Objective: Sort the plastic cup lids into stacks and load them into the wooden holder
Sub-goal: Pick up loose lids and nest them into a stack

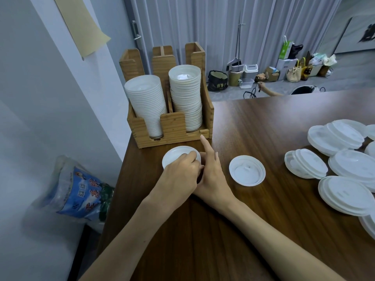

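Lid point(175, 154), white, round, w/ raised rim, clamped in left grip point(180, 173); right grip point(212, 175) alongside, fingers apart.

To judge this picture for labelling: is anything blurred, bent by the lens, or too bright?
Head view: the lens tilts the light wooden lid holder; the blue printed plastic bag at lower left is smeared; the loose white plastic lids at right look washed out; the left hand on the small white round lid and the right hand are sharp.
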